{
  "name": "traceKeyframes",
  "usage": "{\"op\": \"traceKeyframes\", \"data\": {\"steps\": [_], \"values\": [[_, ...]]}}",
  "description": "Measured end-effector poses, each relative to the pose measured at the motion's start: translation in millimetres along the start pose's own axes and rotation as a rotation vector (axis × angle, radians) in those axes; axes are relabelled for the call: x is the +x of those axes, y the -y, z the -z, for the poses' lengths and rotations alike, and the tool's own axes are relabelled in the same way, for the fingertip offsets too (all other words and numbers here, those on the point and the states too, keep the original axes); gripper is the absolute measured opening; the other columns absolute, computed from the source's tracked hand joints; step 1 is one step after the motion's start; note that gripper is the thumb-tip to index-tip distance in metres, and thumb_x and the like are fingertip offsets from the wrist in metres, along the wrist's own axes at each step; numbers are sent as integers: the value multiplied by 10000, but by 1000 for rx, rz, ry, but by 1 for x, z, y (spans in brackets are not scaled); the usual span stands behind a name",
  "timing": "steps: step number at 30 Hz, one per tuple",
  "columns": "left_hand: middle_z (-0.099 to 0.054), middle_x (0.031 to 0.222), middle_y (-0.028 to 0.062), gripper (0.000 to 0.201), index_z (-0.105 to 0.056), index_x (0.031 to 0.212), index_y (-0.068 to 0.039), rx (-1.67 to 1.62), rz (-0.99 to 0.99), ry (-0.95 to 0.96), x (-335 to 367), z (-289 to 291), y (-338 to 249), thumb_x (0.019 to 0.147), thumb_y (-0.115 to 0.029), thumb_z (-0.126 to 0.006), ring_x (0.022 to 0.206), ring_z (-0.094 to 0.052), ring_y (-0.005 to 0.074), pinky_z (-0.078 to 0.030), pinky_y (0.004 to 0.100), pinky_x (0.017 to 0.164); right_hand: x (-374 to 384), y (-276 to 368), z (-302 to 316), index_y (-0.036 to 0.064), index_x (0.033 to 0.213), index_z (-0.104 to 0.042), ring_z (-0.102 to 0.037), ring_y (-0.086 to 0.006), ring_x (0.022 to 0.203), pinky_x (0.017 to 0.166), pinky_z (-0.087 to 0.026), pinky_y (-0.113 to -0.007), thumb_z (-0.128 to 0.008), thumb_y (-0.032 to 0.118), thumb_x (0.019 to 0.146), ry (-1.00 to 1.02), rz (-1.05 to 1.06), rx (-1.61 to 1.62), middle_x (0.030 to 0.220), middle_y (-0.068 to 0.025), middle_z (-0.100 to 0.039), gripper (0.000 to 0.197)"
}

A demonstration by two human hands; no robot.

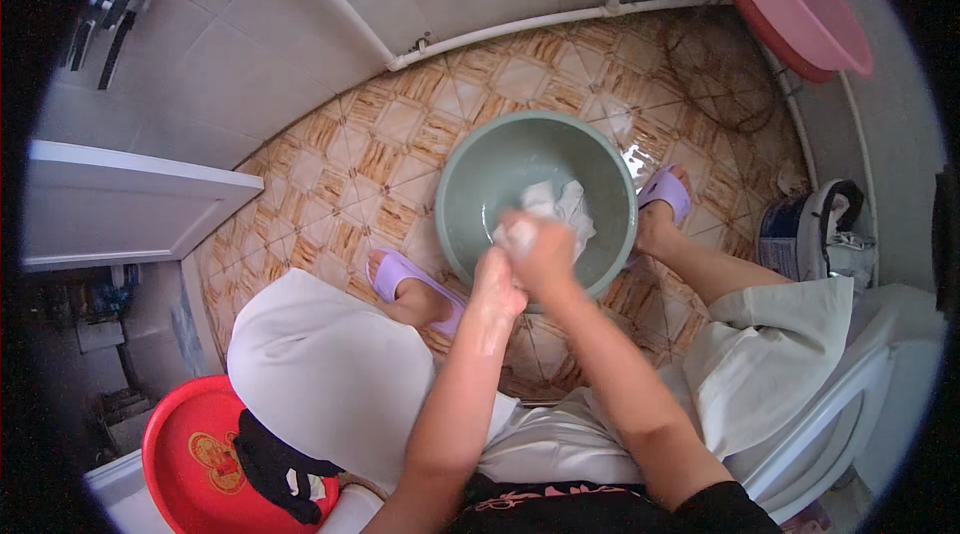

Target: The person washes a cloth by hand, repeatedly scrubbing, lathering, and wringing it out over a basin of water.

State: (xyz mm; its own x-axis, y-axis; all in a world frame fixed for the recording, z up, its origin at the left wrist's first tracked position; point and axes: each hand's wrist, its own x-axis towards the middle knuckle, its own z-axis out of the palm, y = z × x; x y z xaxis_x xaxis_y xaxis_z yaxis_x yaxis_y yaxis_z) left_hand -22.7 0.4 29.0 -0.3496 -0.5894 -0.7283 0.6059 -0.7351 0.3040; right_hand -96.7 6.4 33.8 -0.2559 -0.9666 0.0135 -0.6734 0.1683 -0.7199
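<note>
Patterned tiles (400,124) surround a green basin (463,169) at centre frame, where a person's left hand (497,276) and right hand (545,254) close their fingers on white cloth (574,209); a red basin (178,449) holding dark fabric (272,469) sits lower left.

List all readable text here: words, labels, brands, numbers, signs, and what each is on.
No text is clearly readable.
Red basin: gold emblem, no legible lettering.
Dark blue container: markings too small to read.
Black shirt: pink print, cannot tell whether it includes letters.
Green basin: no print visible.
</note>
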Motion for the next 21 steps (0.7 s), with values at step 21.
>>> {"op": "traceKeyframes", "data": {"steps": [21], "values": [[-584, 1050, 73, 324, -520, 1092, -36, 116, -6, 20, -9, -2, -1, 891, -289, -501, 940, -577, 180, -488, 337, 781, -16, 20, 14, 113, 718, -651, -594, -293, 580, 542, -465, -379, -629, 207, 703, -159, 275, -30, 639, -128, -606, 99]]}}
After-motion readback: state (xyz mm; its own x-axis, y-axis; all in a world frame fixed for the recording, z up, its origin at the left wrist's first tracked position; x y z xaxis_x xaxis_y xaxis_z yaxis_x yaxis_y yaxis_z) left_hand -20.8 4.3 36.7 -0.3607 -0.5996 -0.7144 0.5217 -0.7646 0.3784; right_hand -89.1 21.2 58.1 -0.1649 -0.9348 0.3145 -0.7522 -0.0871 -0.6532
